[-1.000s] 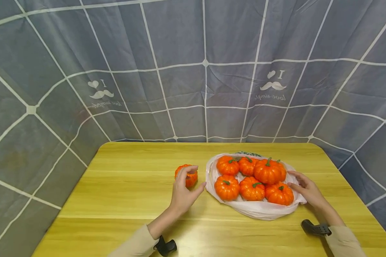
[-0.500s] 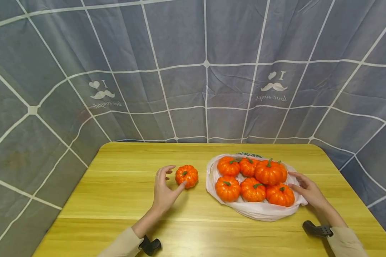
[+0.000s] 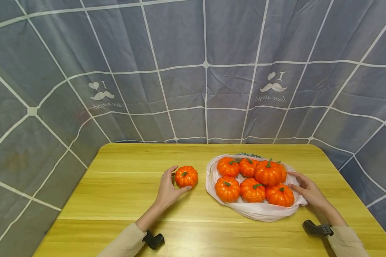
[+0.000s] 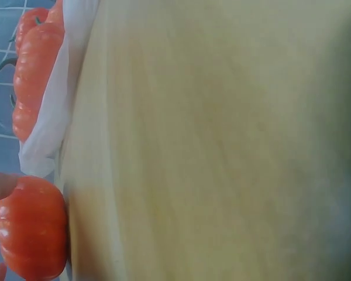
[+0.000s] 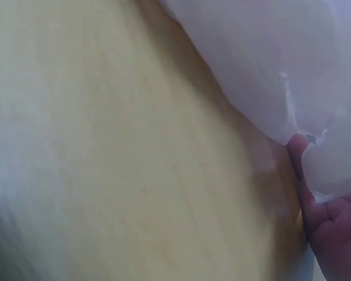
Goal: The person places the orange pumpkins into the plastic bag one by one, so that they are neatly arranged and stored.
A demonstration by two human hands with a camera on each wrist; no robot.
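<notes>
A small orange pumpkin [image 3: 186, 176] with a green stem sits on the wooden table, left of the bag. My left hand [image 3: 168, 191] curves round its left and near sides, thumb on the near edge and fingers at the left. The left wrist view shows the thumb and a fingertip against the pumpkin [image 4: 34, 229]. My right hand [image 3: 310, 191] holds the right rim of a white plastic bag [image 3: 260, 210]; in the right wrist view, a fold of the bag [image 5: 339, 158] lies over its fingers. Several orange pumpkins [image 3: 252, 189] lie in the opened bag.
The light wooden table [image 3: 122, 200] has rounded far corners. Behind it and along both sides hangs a grey curtain [image 3: 180, 89] with white grid lines. A black wrist-camera mount [image 3: 154, 241] is on the left wrist, another [image 3: 316, 228] on the right.
My left hand swung left off the top of the lone pumpkin, then came back slightly right against its side. The pumpkin, the bag and my right hand have stayed in place.
</notes>
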